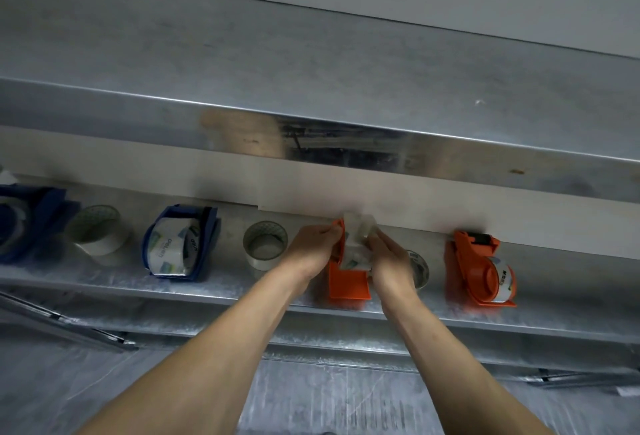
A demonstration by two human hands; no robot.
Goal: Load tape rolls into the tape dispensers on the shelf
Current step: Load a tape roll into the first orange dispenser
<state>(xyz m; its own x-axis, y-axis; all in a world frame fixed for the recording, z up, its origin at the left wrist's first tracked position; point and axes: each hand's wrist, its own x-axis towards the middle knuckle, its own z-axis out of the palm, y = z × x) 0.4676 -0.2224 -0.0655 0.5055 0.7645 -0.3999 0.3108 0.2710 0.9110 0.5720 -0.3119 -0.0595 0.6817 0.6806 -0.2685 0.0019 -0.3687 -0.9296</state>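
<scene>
An orange tape dispenser [347, 282] stands on the metal shelf [221, 291] in the middle of the view. My left hand [311, 249] grips its upper left side. My right hand [388, 258] holds the clear tape end [358, 228] that rises from the roll inside it. A second orange dispenser [479, 270] with a roll stands to the right. A blue dispenser [180, 244] with a printed roll stands to the left, and another blue one [20, 223] sits at the far left edge.
Loose rolls stand between the dispensers: a white one [98, 232], a clear one [265, 244], and one [419, 266] partly hidden behind my right hand. A metal shelf [311, 81] hangs close above. A lower shelf rail runs below.
</scene>
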